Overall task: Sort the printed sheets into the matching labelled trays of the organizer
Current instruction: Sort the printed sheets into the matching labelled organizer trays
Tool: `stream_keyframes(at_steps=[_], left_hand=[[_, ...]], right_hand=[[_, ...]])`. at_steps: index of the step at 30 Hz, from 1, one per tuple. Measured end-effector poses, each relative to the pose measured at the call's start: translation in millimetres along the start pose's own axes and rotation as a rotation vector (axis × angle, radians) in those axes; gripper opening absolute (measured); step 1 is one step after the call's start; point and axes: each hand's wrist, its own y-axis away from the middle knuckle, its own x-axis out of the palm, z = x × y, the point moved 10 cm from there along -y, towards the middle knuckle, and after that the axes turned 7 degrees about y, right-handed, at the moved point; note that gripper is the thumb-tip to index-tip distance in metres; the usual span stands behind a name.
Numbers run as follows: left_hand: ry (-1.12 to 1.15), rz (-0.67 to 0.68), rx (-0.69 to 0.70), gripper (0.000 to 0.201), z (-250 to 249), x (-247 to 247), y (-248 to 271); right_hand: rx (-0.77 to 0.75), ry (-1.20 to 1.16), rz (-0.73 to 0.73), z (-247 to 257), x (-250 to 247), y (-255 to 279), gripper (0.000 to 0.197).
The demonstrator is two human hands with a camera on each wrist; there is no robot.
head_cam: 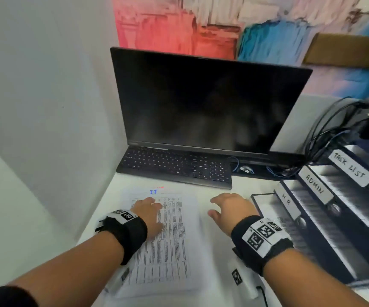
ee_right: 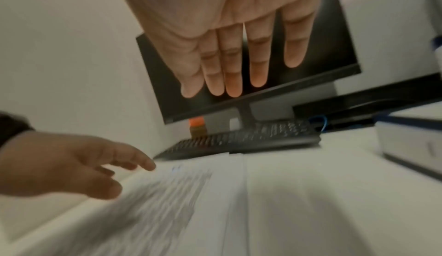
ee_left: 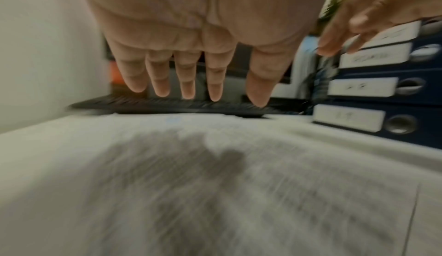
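A stack of printed sheets [head_cam: 172, 240] lies on the white desk, its top sheet headed "IT" in blue. My left hand [head_cam: 149, 214] hovers just over the sheets' upper left part, fingers straight and spread [ee_left: 189, 82], holding nothing. My right hand [head_cam: 230, 211] hangs over bare desk between the sheets and the organizer, fingers straight [ee_right: 239, 71], empty. The dark blue organizer [head_cam: 325, 220] stands at the right with stepped trays labelled HR [head_cam: 288, 201], ADMIN [head_cam: 315, 183] and TASK LIST [head_cam: 349, 168]; the left wrist view shows a lowest tray label [ee_left: 347, 117], blurred.
A black keyboard [head_cam: 174, 167] and dark monitor [head_cam: 203, 103] stand behind the sheets. Cables [head_cam: 325, 134] hang at the back right. A white wall [head_cam: 35, 96] closes the left side. A small white tagged block [head_cam: 242, 279] lies near my right wrist.
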Motion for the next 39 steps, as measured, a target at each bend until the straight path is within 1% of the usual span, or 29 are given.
stream_keyframes(at_steps=[1, 4, 7, 10, 11, 14, 17, 20, 23, 25, 26, 27, 29, 31, 34, 37, 38, 39], left_hand=[[0.003, 0.018, -0.050, 0.065, 19, 5, 2], [0.004, 0.010, -0.212, 0.064, 74, 12, 9], [0.049, -0.012, -0.294, 0.071, 104, 14, 13], [0.107, -0.021, -0.301, 0.076, 115, 12, 13], [0.123, -0.016, -0.296, 0.076, 115, 12, 12], [0.170, -0.002, -0.289, 0.075, 114, 12, 9], [0.190, -0.002, -0.290, 0.071, 111, 12, 7], [0.196, -0.015, -0.278, 0.068, 106, 9, 6], [0.205, -0.036, -0.284, 0.075, 104, 5, 8], [0.244, -0.070, -0.261, 0.080, 100, 2, 10], [0.256, -0.086, -0.232, 0.078, 97, 0, 10], [0.252, -0.095, -0.191, 0.072, 91, -2, 11], [0.243, -0.105, -0.102, 0.053, 79, -3, 12], [0.280, -0.111, -0.041, 0.038, 68, -5, 14], [0.274, -0.127, 0.035, 0.028, 57, -7, 20], [0.229, -0.121, 0.052, 0.019, 51, -6, 25], [0.209, -0.104, 0.060, 0.019, 49, -6, 27], [0.193, -0.085, 0.067, 0.020, 46, -5, 28]], right_hand=[[-0.026, 0.017, 0.038, 11, 13, -6, 0.044], [-0.096, 0.067, 0.118, 41, 44, -21, 0.042], [-0.109, 0.069, 0.220, 58, 75, -29, 0.040], [-0.093, 0.049, 0.335, 73, 102, -32, 0.038], [-0.084, 0.032, 0.351, 75, 108, -31, 0.037], [-0.074, 0.003, 0.342, 78, 117, -28, 0.037], [-0.054, -0.020, 0.324, 75, 124, -28, 0.045], [-0.021, -0.052, 0.314, 73, 127, -28, 0.048], [0.040, -0.063, 0.312, 70, 127, -28, 0.050], [0.062, -0.066, 0.322, 68, 126, -29, 0.051], [0.066, -0.063, 0.328, 67, 126, -29, 0.051], [0.068, -0.058, 0.331, 67, 126, -30, 0.052], [0.072, -0.051, 0.335, 65, 126, -30, 0.054], [0.067, -0.043, 0.343, 66, 127, -29, 0.055], [0.053, -0.029, 0.373, 68, 127, -27, 0.056], [0.051, -0.078, 0.351, 65, 121, -25, 0.054], [0.061, -0.115, 0.327, 62, 116, -24, 0.058], [0.080, -0.149, 0.298, 57, 110, -24, 0.069]])
